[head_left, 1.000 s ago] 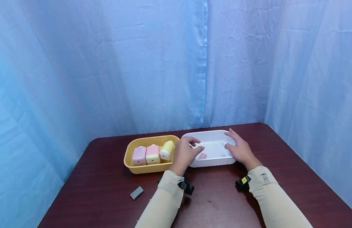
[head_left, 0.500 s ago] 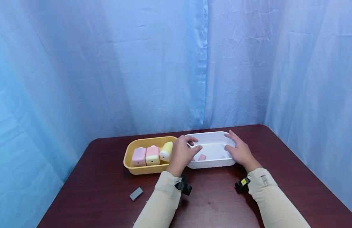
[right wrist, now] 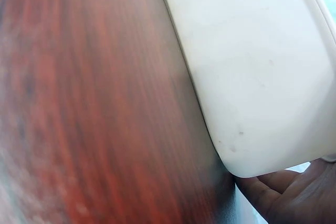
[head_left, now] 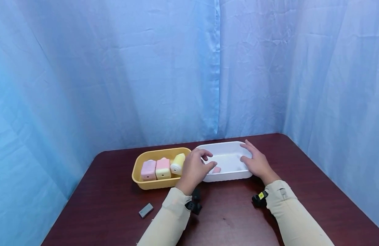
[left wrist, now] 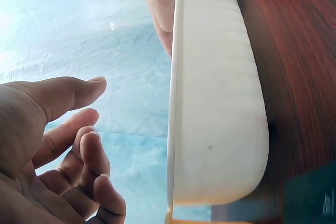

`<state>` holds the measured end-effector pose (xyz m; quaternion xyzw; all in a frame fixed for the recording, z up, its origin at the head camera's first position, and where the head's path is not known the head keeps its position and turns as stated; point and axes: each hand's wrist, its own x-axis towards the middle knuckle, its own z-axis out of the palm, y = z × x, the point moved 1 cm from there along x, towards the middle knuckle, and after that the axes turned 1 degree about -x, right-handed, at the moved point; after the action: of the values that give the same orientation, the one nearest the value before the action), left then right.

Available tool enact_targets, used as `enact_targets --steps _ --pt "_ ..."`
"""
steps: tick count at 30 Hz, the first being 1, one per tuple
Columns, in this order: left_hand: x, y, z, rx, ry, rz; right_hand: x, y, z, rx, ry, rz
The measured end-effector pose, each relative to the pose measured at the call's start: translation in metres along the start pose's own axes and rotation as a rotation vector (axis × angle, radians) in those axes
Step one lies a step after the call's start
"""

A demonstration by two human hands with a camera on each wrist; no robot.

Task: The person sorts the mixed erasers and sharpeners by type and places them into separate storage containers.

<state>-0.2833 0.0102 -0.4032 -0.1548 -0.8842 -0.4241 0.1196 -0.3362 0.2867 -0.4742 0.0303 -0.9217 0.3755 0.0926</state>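
My right hand [head_left: 257, 163] grips the right end of a white plastic tray [head_left: 227, 176], its thumb inside the wall and its fingers at the far outer side. In the right wrist view, part of that hand [right wrist: 294, 192] shows beyond the tray's corner. My left hand [head_left: 194, 167] hovers by the tray's left end, fingers loosely bent. The left wrist view shows nothing between its thumb and fingers [left wrist: 93, 153], apart from the tray wall [left wrist: 215, 93]. A small pink block [head_left: 216, 169] lies in the white tray near its front wall.
A yellow tray [head_left: 160, 185] stands left of the white one. It holds a lilac carton-shaped piece [head_left: 149, 169], a pink and cream one [head_left: 163, 168] and a yellow bottle-shaped one [head_left: 178, 164]. A small grey block [head_left: 145, 210] lies on the dark red table [head_left: 109, 201].
My left hand has drawn slightly to the left, away from the white tray. The right hand keeps its grip on the tray, and the view has shifted a little.
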Motion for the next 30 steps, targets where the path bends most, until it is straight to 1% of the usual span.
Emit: enact_targets --steps 10,16,25,30 --pt "-0.011 -0.004 -0.016 0.055 -0.046 0.019 0.002 0.001 -0.001 0.020 -0.001 0.009" --pt "-0.017 -0.011 -0.025 0.096 -0.047 0.036 0.002 0.002 0.000 0.029 -0.002 0.006" --pt "-0.028 -0.015 -0.037 0.152 -0.040 0.092 0.001 0.002 0.002 0.028 0.012 0.008" --pt "-0.035 -0.017 -0.046 0.165 -0.032 0.095 0.002 0.003 0.001 0.025 0.004 0.003"
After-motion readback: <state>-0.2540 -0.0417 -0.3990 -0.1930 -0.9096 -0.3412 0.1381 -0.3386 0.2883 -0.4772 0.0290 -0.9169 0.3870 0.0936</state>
